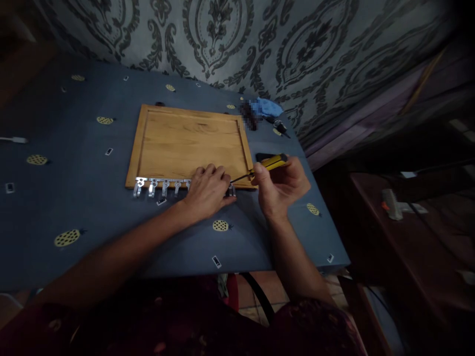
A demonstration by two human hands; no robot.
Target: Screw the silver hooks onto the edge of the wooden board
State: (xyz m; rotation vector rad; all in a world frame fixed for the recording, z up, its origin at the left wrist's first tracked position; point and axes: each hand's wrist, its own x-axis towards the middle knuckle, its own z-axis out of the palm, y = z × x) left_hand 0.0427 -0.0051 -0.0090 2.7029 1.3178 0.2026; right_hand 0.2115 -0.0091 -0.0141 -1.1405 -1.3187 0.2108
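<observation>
A wooden board with a raised rim lies flat on a table under a blue cloth printed with pineapples. Along the board's near edge runs a metal hook rail with several silver hooks. My left hand rests curled on the right part of that rail, pressing it onto the board. My right hand grips a screwdriver with a yellow and black handle. Its shaft points left and its tip reaches the rail just beside my left fingers.
A blue cloth bundle and a small dark tool lie past the board's far right corner. Patterned wallpaper backs the table. The table's right edge drops off near my right hand. A dark wooden shelf stands to the right.
</observation>
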